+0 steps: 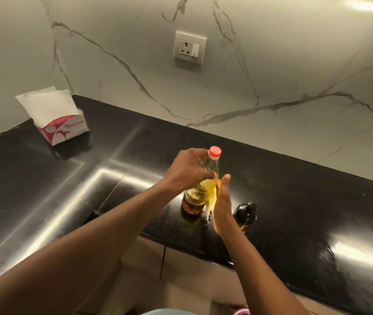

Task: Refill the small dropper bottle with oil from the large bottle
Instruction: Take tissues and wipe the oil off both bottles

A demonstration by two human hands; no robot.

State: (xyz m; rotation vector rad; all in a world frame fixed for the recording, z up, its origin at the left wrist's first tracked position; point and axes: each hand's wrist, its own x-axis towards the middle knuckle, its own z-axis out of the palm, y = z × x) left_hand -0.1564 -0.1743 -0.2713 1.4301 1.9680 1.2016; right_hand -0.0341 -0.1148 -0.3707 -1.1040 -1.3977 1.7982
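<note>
Large bottle (201,189) capped, gripped by left hand (187,171); right hand (223,205) flat, seemingly touching label.

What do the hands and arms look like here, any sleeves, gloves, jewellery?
Both arms are bare as far as the frame shows, no sleeves visible. The left hand and right hand wear no gloves; no rings, watch or bands can be seen. No markings.

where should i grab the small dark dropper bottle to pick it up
Probably around the amber body below the black cap, coming from the right. The small dropper bottle stands upright, the right hand covers its left side, and the large bottle stands just beyond.
</note>
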